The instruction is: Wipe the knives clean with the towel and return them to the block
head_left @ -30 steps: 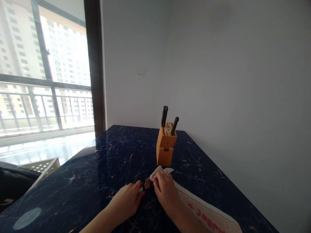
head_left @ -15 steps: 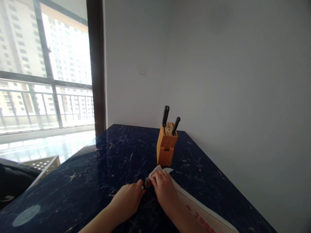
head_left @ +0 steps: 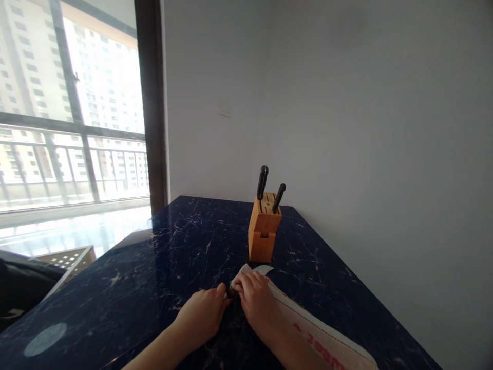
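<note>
My left hand (head_left: 205, 312) is closed around the dark handle of a knife, most of which its fingers hide. The pale blade tip of the knife (head_left: 265, 269) pokes out beyond my right hand (head_left: 257, 300). That hand is closed on a light cloth (head_left: 319, 325) with red lettering, folded around the blade near the handle. The rest of the cloth trails to the lower right under my right forearm. Just beyond my hands stands a wooden knife block (head_left: 264, 231), with two black-handled knives (head_left: 262, 183) upright in its slots.
The table (head_left: 188, 246) has a glossy dark blue marbled top, with a pale round patch (head_left: 45, 339) at its near left. A grey wall (head_left: 365, 154) borders its right side. To the left are a lattice-sided chair or crate (head_left: 73, 259) and a window (head_left: 73, 103).
My right hand and the cloth have shifted slightly left along the blade, toward the handle. My left hand keeps its hold on the knife, almost in the same place.
</note>
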### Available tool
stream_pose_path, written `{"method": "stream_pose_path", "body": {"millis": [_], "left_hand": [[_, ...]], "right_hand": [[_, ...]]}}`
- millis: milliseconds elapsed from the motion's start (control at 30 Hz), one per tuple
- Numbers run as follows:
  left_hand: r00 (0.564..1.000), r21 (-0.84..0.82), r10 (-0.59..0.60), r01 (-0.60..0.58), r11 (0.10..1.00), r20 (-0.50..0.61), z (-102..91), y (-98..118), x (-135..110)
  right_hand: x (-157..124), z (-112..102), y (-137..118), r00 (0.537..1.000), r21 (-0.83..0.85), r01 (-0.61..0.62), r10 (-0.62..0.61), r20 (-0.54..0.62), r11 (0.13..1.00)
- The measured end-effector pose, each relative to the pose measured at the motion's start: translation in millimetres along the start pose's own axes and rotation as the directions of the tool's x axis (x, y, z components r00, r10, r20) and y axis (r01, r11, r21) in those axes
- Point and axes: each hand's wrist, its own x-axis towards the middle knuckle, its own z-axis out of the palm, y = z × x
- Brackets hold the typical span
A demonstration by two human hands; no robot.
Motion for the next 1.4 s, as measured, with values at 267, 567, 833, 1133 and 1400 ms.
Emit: {"method": "stream_pose_path", "body": {"millis": [267,567,833,1133,1400], "left_hand": [[0.999,-0.027,-0.021,0.022,0.999,0.031,-6.8,5,-3],[0.999,-0.033,-0.014,0.015,0.999,0.028,-7.1,4,-2],[1.000,-0.048,-0.016,0.017,0.999,0.017,-4.7,3,-2],[0.999,-0.018,-0.018,0.019,1.000,0.034,-6.5,4,-2],[0.999,-0.007,-0.021,0.022,1.000,0.050,-7.7,5,-2]], "right_hand": [[4,-7,12,0.994,-0.075,-0.104,0.100,-0.054,0.992],[0,-6,0,0.999,-0.106,-0.037,0.038,0.003,0.994],[-2,-4,0,1.000,-0.065,0.018,-0.019,-0.013,0.998],[3,1,12,0.991,-0.164,-0.081,0.062,-0.118,0.983],[4,-1,9,0.995,-0.169,0.016,-0.032,-0.092,0.985]]}}
